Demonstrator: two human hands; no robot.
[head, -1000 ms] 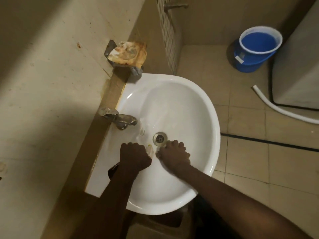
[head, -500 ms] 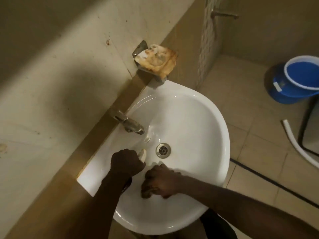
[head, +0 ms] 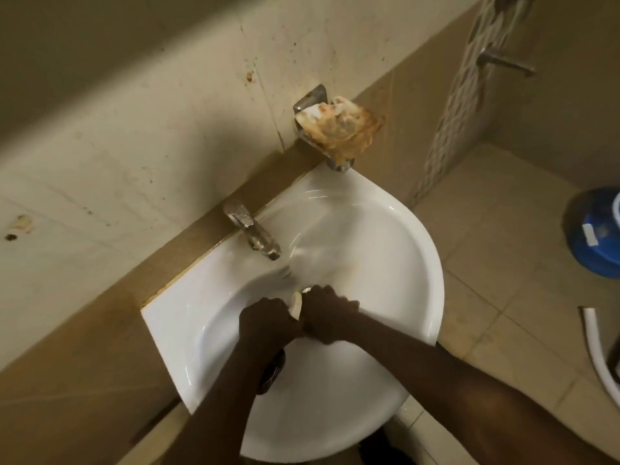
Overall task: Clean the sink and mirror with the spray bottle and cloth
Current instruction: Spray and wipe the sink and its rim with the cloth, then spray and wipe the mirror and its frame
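Note:
The white sink (head: 385, 250) fills the middle of the view, with a chrome tap (head: 255, 236) at its back edge. Both my hands are down in the basin, side by side over the drain. My left hand (head: 268, 320) is a fist that grips a small pale piece (head: 296, 305). My right hand (head: 327, 313) touches it, knuckles up and fingers curled; what lies under it is hidden. A stained orange-white cloth (head: 340, 129) lies on the metal wall holder above the sink. A dark object (head: 273, 372) shows under my left wrist. No spray bottle or mirror is in view.
A blue bucket (head: 595, 236) stands on the tiled floor at the right, with a white hose (head: 599, 357) nearer the front. A second tap (head: 503, 63) sticks out of the far wall. The tiled wall runs close behind the sink.
My right hand has come back up from the lower basin to press against my left hand over the drain. My view has tilted up toward the wall.

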